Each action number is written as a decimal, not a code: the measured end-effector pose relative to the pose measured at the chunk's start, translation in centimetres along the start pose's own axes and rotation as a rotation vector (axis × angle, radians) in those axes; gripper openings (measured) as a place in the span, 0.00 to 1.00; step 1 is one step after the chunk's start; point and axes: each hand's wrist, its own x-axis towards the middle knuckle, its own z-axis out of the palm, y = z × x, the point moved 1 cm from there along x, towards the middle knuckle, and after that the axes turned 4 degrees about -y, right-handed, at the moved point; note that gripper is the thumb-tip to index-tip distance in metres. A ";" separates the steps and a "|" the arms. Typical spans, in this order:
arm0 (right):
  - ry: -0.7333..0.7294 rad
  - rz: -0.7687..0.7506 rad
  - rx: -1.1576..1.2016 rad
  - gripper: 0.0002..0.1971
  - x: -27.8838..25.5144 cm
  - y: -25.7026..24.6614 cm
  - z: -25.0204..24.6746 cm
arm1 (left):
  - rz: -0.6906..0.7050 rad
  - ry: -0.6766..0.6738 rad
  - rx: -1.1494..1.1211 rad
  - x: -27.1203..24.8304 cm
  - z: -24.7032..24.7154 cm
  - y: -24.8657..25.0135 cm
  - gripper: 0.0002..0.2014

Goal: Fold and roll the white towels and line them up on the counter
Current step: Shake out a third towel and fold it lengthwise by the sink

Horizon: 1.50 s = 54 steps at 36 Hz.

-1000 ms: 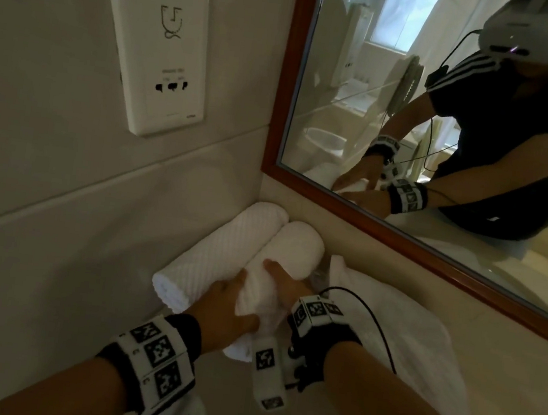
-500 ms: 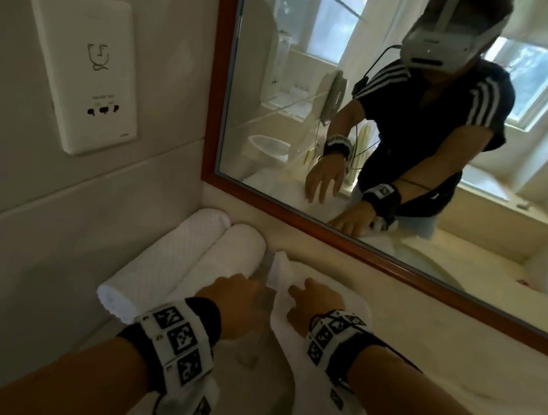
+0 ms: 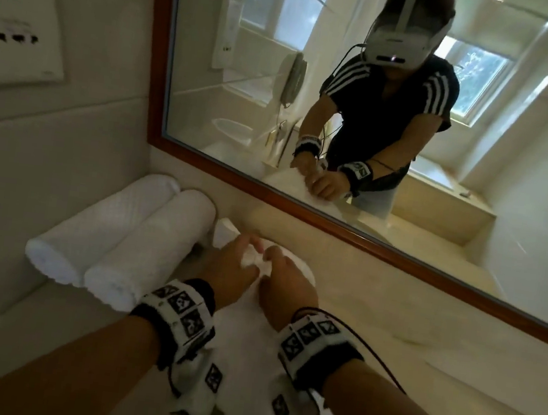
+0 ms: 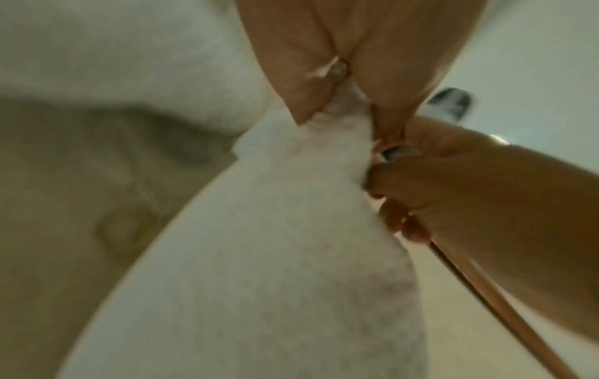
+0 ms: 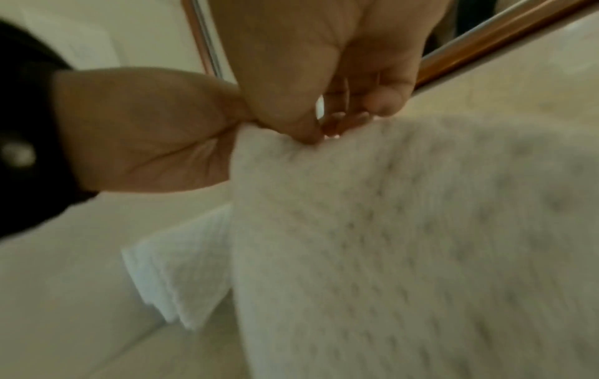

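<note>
Two rolled white towels lie side by side in the counter's left corner, the first roll against the wall and the second roll beside it. Right of them a loose white towel lies on the counter beneath my wrists. My left hand and right hand meet over its far end. In the left wrist view my left hand pinches a bunch of the loose towel. In the right wrist view my right hand pinches the edge of the loose towel, touching the left hand.
A wood-framed mirror runs along the back of the beige counter and reflects me. A white socket plate hangs on the tiled left wall. A layered towel corner hangs below my hands.
Both hands left the second rolled towel and moved right to the loose towel. They went from lying on it to pinching its far end close together.
</note>
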 end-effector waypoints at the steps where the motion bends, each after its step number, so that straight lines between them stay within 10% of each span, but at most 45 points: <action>1: 0.064 -0.009 0.072 0.25 -0.7 0.4 -1.1 | 0.086 -0.029 0.044 -0.7 0.0 1.0 0.10; 5: 0.159 -0.264 0.050 0.41 -4.3 0.8 -6.4 | 0.383 -0.083 0.163 -4.8 -0.2 6.4 0.15; 9: 0.166 -0.649 -0.283 0.30 -9.4 0.4 -11.4 | 0.450 -0.220 0.203 -8.7 -0.1 10.6 0.06; 15: -0.148 -0.473 0.021 0.28 -20.5 1.8 -15.6 | 0.580 -0.312 0.125 -16.0 2.5 18.1 0.10; 27: -0.082 -0.383 0.215 0.17 -40.7 6.6 -23.1 | 0.838 -0.099 0.129 -31.6 6.5 35.5 0.15; 33: -0.056 -0.272 0.093 0.10 -46.1 9.3 -24.8 | 0.706 0.049 -0.051 -36.5 4.6 40.2 0.18; 38: 0.338 -0.187 0.391 0.02 -49.3 12.0 -27.3 | 0.633 0.072 0.008 -39.8 3.4 40.8 0.18; 44: 0.580 -0.122 0.542 0.15 -55.3 10.5 -30.7 | 0.402 -0.022 0.013 -43.0 3.5 40.2 0.15; 49: 0.656 -0.198 0.645 0.13 -59.3 5.6 -31.8 | 0.139 -0.243 0.669 -45.0 4.2 40.5 0.27; 51: 0.648 -0.250 0.619 0.13 -60.4 2.7 -31.6 | 0.219 -0.332 0.632 -45.6 5.7 41.4 0.40; 54: 0.618 -0.291 0.561 0.12 -61.1 -0.9 -30.6 | 0.432 -0.331 0.200 -46.9 8.5 43.7 0.26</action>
